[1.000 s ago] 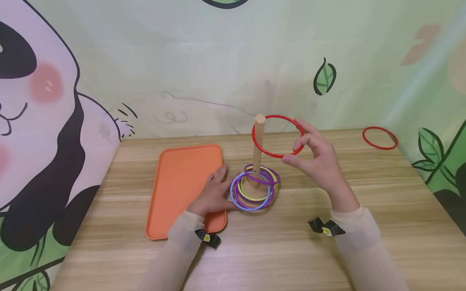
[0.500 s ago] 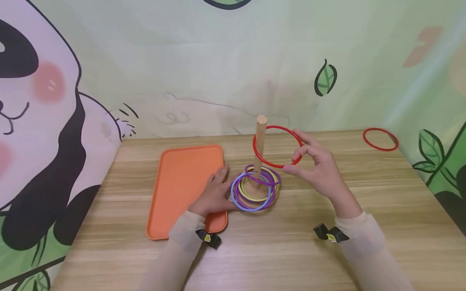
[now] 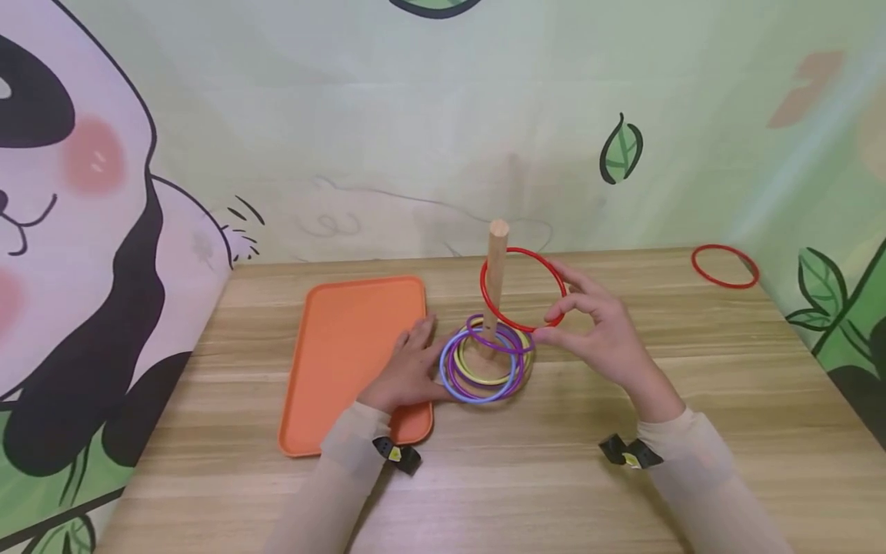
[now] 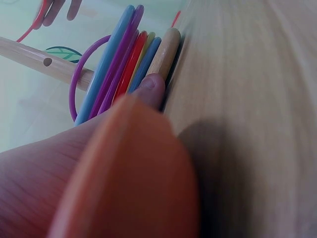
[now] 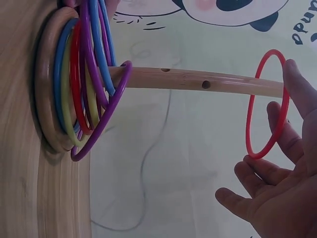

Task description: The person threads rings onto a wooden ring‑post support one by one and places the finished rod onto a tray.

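In the head view, my right hand (image 3: 602,331) pinches a red ring (image 3: 522,250) between thumb and fingers. The ring is tilted and surrounds the upper part of a wooden peg (image 3: 497,261). Several blue, purple, yellow and red rings (image 5: 84,74) lie stacked around the peg's foot. One purple ring (image 5: 121,94) leans askew on the stack. My left hand (image 3: 404,373) lies spread over the orange tray's right edge, with the thumb (image 4: 151,89) touching the round wooden base (image 4: 166,52). Its index fingertip is hidden behind the rings.
An orange tray (image 3: 339,338) lies left of the peg, partly under my left hand. Another red ring (image 3: 725,267) lies at the table's back right. A printed wall cloth (image 3: 388,138) rises behind the wooden table (image 3: 526,492).
My right hand has moved down, lowering the red ring a little along the peg and tilting it more. My left hand, the stacked rings and the tray have stayed put.
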`<state>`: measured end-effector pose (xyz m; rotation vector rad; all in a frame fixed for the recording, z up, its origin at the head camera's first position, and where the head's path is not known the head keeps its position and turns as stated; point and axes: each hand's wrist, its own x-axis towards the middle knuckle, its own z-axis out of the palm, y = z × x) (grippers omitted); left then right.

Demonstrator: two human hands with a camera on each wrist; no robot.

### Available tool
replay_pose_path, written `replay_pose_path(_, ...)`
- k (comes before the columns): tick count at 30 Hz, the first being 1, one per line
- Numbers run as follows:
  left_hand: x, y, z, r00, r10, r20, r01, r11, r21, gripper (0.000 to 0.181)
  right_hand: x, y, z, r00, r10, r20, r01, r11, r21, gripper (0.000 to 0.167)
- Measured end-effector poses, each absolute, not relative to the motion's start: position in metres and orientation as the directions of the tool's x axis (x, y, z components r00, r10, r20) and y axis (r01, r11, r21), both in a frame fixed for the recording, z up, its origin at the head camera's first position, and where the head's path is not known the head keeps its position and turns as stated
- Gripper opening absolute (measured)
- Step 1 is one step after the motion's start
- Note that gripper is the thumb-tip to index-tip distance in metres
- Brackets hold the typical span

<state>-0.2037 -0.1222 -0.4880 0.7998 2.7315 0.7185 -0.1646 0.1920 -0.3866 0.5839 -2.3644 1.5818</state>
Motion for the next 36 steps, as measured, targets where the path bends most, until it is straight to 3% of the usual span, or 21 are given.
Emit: replay_pose_path(36,-0.2034,-0.1243,-0.4903,-0.83,0.555,-0.06,0.456,0.737,0.499,0.113,-0.1666,0.196,-0.3938,-0.907,-0.231,0.353,-0.419,0.396,-0.817,0.027)
